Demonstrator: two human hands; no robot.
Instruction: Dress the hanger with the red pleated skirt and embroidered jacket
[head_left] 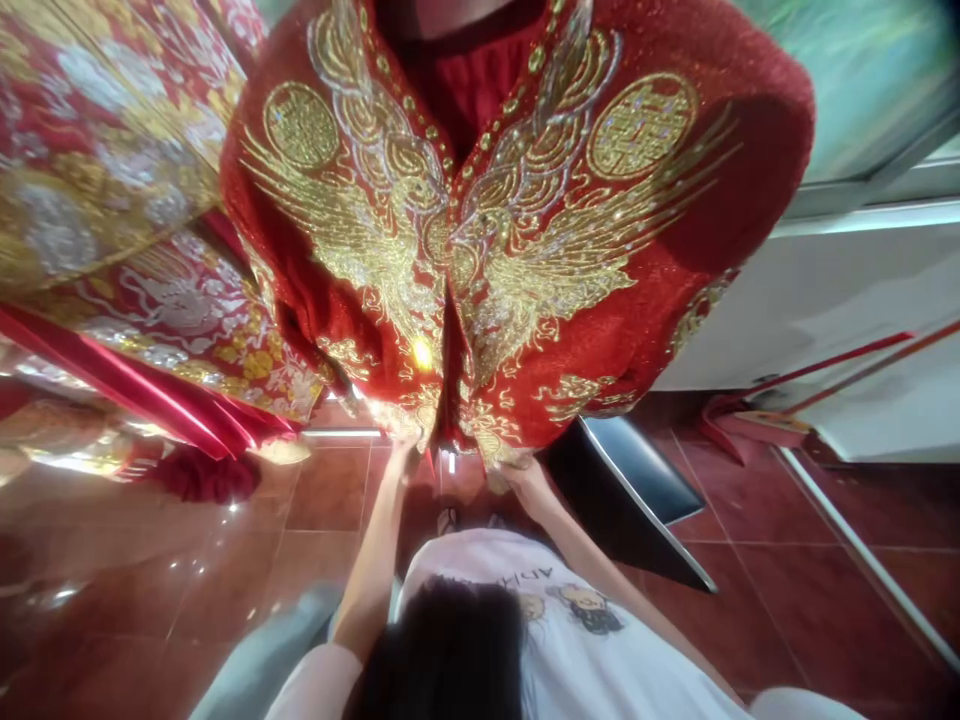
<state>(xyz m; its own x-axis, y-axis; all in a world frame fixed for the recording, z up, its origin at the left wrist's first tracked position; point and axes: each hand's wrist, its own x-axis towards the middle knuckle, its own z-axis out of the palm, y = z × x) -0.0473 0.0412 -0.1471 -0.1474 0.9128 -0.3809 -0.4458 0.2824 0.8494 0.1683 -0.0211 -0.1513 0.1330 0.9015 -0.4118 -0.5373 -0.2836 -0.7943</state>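
Note:
A red jacket [517, 340] with gold phoenix embroidery, round medallions and a beaded collar fills the upper middle of the head view. It stands upright before me, and its front edges part toward the bottom. My left hand [407, 440] is closed on the lower front corner of the left panel. On the other side of the gap, my right hand [523, 470] grips the bottom hem of the right panel. The fingers of both hands are partly hidden by the cloth.
More embroidered red and gold garments [172, 290] hang at the left, with a shiny red sash [150, 375] across them. Behind the jacket at right stands a black panel-like object [637, 500]. A red dustpan [750, 425] with long handles rests by the white wall [840, 290]. The floor [322, 490] is red tile.

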